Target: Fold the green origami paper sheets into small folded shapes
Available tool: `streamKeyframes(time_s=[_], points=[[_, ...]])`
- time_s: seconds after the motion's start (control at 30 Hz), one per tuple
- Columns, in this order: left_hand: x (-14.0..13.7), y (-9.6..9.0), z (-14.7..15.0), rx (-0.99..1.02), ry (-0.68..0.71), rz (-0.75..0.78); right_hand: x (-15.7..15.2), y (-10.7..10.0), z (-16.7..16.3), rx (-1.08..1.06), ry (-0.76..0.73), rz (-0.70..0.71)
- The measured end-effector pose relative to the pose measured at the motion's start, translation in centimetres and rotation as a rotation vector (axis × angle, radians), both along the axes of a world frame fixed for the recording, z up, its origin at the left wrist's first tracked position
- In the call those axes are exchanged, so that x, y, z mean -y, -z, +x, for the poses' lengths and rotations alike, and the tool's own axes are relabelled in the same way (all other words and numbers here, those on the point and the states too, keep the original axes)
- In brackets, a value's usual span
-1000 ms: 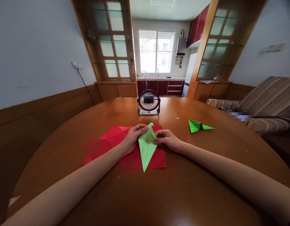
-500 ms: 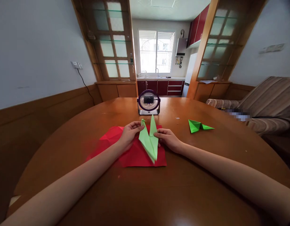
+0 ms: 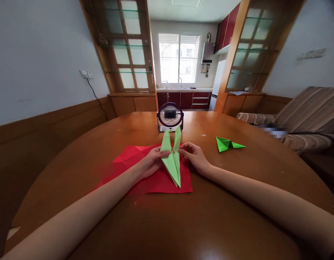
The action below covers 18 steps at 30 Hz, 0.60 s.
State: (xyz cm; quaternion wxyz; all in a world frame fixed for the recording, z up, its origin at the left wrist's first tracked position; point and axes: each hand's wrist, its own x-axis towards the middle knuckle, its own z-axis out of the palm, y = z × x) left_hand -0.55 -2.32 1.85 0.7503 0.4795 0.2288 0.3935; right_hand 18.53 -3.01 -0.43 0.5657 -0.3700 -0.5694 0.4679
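Note:
A pale green folded paper crane (image 3: pixel 172 167) is held up over the red paper (image 3: pixel 153 184), its two narrow points rising away from me and its broad folds hanging toward me. My left hand (image 3: pixel 153 162) pinches its left side, thumb on top near the base of the left point. At the base of the right point, the fingertips of my right hand (image 3: pixel 195 157) are closed on the paper's edge. The red paper lies creased on the table, partly covered by my left forearm and the crane.
A small dark fan (image 3: pixel 170 116) stands on the wooden table (image 3: pixel 210 216) beyond the crane. To the right lies a bright green folded paper piece (image 3: pixel 228 144). A striped sofa (image 3: pixel 305 115) is past the table's right edge.
My left hand has slid down from the left point's tip to its base. The right point now looks bent and partly opened, with my right fingers at its base.

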Motion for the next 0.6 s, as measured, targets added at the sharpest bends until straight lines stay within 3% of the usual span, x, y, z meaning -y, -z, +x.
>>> streamKeyframes(time_s=[0.13, 0.27, 0.37, 0.6], points=[[0.1, -0.1, 0.4, -0.021, -0.053, -0.039, 0.5, -0.2, -0.2, 0.117, -0.043, 0.061], [0.1, -0.1, 1.0, -0.019, -0.185, -0.039, 1.4, -0.5, -0.3, 0.314, 0.115, 0.322], [0.2, -0.1, 1.1, -0.023, -0.211, -0.009, 2.0, -0.7, -0.5, 0.53, 0.153, 0.472], [0.7, -0.4, 0.7, -0.016, -0.063, -0.063, 2.0, -0.7, -0.6, 0.626, 0.12, 0.459]])
